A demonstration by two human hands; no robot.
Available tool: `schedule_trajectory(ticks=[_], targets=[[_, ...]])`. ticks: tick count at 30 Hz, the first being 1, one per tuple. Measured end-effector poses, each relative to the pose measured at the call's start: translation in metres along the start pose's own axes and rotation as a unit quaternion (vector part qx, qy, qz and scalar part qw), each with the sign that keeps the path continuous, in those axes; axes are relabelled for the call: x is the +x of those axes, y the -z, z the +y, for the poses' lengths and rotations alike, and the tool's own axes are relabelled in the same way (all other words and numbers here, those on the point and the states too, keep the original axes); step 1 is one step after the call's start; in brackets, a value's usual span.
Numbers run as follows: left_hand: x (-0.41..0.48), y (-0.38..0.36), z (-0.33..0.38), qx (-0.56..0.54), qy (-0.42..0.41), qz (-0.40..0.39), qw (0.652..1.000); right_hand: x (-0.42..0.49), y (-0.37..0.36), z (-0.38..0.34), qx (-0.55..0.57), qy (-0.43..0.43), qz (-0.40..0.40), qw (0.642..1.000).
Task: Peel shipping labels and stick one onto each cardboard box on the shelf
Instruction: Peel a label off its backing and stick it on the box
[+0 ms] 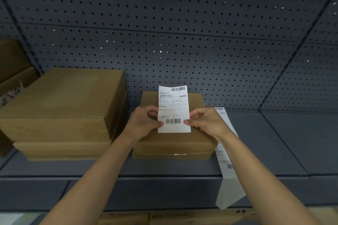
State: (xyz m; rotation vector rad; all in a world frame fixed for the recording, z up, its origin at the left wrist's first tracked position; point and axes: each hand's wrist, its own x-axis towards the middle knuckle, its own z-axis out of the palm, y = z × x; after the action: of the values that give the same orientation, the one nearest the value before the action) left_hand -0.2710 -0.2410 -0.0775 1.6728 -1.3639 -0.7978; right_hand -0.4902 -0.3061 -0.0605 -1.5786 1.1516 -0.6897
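Note:
A white shipping label [173, 109] with barcodes is held upright above a small cardboard box [175, 142] on the grey shelf [256, 142]. My left hand [144, 122] pinches its lower left edge, and my right hand [204, 120] pinches its lower right edge. A strip of further labels [225, 162] lies on the shelf to the right of the box, partly hidden by my right forearm, and hangs over the shelf's front edge. To the left, a larger cardboard box [62, 100] rests on another flat box [64, 150]; no label shows on either.
A dark pegboard wall [182, 42] backs the shelf. More cardboard boxes [12, 71] stand at the far left, one with a torn edge. Bare shelf surface runs to the right. Box tops [164, 218] show on a lower level at the bottom edge.

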Motion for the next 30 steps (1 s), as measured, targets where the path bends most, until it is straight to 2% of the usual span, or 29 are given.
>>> schedule_trajectory(ticks=[21,30], targets=[[-0.006,-0.002,-0.001,0.069,-0.014,-0.006,0.998,0.003,-0.003,0.011,-0.069,0.003,0.029,0.997],[-0.013,-0.006,-0.009,0.132,-0.055,-0.026,0.989,0.002,-0.006,0.015,-0.119,0.010,0.052,0.992]])
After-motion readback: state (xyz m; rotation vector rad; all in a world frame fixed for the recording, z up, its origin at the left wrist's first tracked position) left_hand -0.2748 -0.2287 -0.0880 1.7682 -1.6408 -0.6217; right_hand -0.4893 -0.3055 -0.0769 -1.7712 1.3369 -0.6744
